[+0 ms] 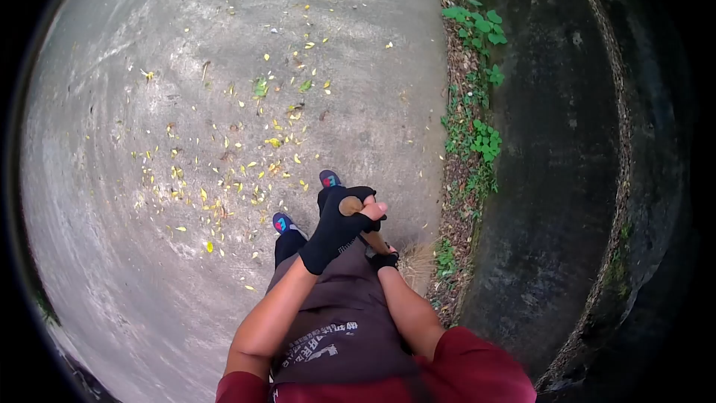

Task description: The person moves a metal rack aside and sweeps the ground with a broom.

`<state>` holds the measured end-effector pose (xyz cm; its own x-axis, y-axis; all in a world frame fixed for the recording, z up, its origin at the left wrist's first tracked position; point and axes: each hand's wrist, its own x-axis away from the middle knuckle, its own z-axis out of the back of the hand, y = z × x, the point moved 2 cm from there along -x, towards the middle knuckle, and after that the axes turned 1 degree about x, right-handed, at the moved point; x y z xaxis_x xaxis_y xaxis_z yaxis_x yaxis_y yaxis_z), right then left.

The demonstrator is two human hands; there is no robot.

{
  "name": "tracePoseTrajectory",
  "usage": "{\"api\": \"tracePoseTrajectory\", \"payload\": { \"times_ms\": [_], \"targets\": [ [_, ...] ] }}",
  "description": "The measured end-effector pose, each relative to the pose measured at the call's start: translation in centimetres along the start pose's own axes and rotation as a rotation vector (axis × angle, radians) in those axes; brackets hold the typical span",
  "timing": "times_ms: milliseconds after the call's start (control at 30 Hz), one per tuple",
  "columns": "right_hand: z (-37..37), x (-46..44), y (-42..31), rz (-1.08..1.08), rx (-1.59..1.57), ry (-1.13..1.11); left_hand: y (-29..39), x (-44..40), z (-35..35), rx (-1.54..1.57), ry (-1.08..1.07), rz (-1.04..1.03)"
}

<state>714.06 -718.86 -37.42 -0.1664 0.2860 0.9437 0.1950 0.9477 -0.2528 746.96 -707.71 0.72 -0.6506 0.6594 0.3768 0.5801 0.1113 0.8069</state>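
My left hand (337, 230), in a black fingerless glove, is wrapped round the top of a wooden broom handle (375, 242). The handle's round end shows above the fist. Lower down the same handle, my right hand (384, 258), also gloved in black, is closed on it, partly hidden by the left hand and the handle. Thin straw-coloured bristles (415, 265) of the broom fan out on the ground beyond my right hand, close to the pavement's right edge.
Yellow and green fallen leaves (261, 172) are scattered over the concrete pavement (112, 239). A strip of dry leaves and green plants (485, 142) runs along its right edge, beside a dark wall or slope (552, 179). My shoes (283, 222) stand on the concrete.
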Motion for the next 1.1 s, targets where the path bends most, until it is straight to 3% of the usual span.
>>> {"api": "tracePoseTrajectory", "payload": {
  "times_ms": [33, 67, 133, 233, 333, 433, 467, 500, 533, 633, 700, 733, 867, 900, 933, 967, 1000, 1033, 1067, 1100],
  "targets": [
    [-1.2, -1.9, 0.2, 0.024, 0.092, -0.003, 1.7, -1.0, 0.1, -0.010, 0.029, 0.004],
    [-5.7, -2.6, 0.8, -0.085, -0.151, -0.017, 3.6, -1.8, 1.8, 0.011, 0.120, -0.009],
    [-19.4, 2.7, 2.6, -0.196, 0.033, 0.068, 8.6, -1.6, 5.9, 0.138, 0.340, -0.228],
    [-31.2, -0.8, 6.0, -0.450, -0.209, -0.158, 12.6, 4.0, 9.6, 0.233, 0.605, -0.530],
    [-43.4, 4.0, 3.0, -0.321, 0.207, -0.385, 9.2, 7.7, 7.5, 0.339, 0.735, -0.732],
    [-48.3, 5.5, -1.5, -0.326, 0.618, -0.636, 3.7, 7.8, 4.9, 0.479, 0.966, -0.903],
    [-47.6, 3.9, -2.6, 0.022, 0.888, -0.753, 2.2, 9.1, 4.9, 0.567, 0.975, -0.976],
    [-47.2, 2.4, -3.4, 0.400, 1.124, -0.878, 2.0, 10.5, 3.3, 0.614, 1.152, -1.012],
    [-48.4, 6.8, -5.1, 1.092, 1.352, -1.048, 1.4, 12.9, 1.9, 0.635, 1.129, -1.093],
    [-48.4, 16.6, -3.1, 2.094, 1.531, -1.353, -3.1, 21.3, -4.7, 0.677, 1.265, -1.252],
    [-45.8, 15.1, 1.2, 1.938, 1.862, -2.027, -9.1, 25.5, -11.3, 0.684, 1.434, -1.360],
    [-43.8, 16.2, 2.1, 1.562, 2.087, -2.494, -12.6, 26.6, -15.3, 0.716, 1.547, -1.423],
    [-27.1, 16.2, 2.0, 0.953, 1.949, -3.259, -26.6, 26.8, -37.5, 0.670, 1.846, -1.643],
    [-22.4, 16.3, 1.5, 0.809, 1.859, -3.451, -29.5, 25.2, -44.1, 0.750, 2.085, -1.708],
    [-17.9, 16.8, 0.3, 0.643, 1.714, -3.578, -32.9, 23.7, -50.8, 0.754, 2.008, -1.852],
    [-12.9, 17.3, -2.0, 0.473, 1.581, -3.670, -34.2, 21.5, -56.5, 0.716, 2.184, -1.962],
    [-8.2, 17.7, -4.4, 0.325, 1.473, -3.766, -36.1, 18.1, -63.3, 0.579, 2.901, -1.120],
    [-3.7, 17.8, -6.8, 0.160, 1.464, -3.804, -36.7, 15.2, -68.1, 0.385, 3.273, -0.042],
    [0.0, 18.2, -9.6, 0.046, 1.334, -3.839, -29.9, 12.9, -66.3, 0.814, 3.128, -1.494],
    [3.0, 18.1, -12.3, -0.059, 1.212, -3.864, -28.0, 10.5, -66.9, 0.848, 3.468, -1.276]
  ]
}}
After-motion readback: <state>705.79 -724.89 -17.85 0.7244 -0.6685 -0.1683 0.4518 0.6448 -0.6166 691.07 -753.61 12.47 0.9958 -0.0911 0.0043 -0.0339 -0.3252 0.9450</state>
